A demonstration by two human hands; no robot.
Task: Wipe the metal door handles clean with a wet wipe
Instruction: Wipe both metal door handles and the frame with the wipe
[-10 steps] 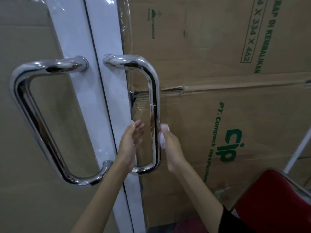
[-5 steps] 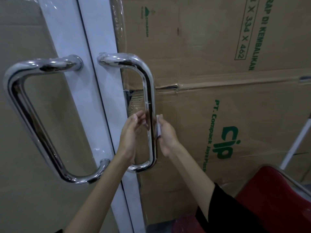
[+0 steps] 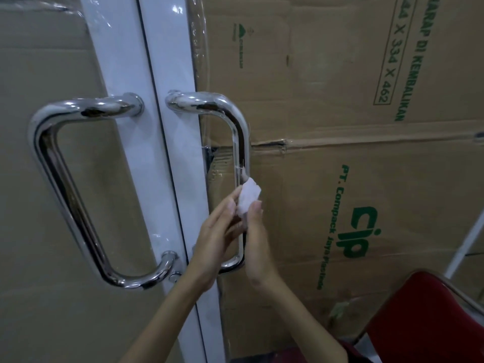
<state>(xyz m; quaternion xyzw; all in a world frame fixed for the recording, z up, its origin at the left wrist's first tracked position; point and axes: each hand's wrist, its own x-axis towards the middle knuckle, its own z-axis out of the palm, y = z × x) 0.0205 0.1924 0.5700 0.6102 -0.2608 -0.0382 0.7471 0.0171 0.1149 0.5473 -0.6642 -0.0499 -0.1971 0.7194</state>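
Observation:
Two shiny metal pull handles are mounted on white-framed glass doors: the left handle (image 3: pixel 60 184) and the right handle (image 3: pixel 235 121). A folded white wet wipe (image 3: pixel 248 195) is pinched in front of the right handle's upright bar, about halfway down. My right hand (image 3: pixel 258 239) grips the wipe from the right with thumb and fingers. My left hand (image 3: pixel 217 239) touches the wipe's left side with its fingertips, in front of the handle's lower half. The handle's lower part is partly hidden behind both hands.
Brown cardboard (image 3: pixel 353 166) with green print covers the glass behind the right door, and plain cardboard (image 3: pixel 31 231) lies behind the left one. A red chair (image 3: pixel 429 318) with a metal frame stands at the lower right. A white slanted pole (image 3: pixel 466 244) is at the right edge.
Both hands have come together in front of the right handle's bar. The wipe, earlier pressed against the bar's right side, is now held in front between both hands. The camera has moved closer.

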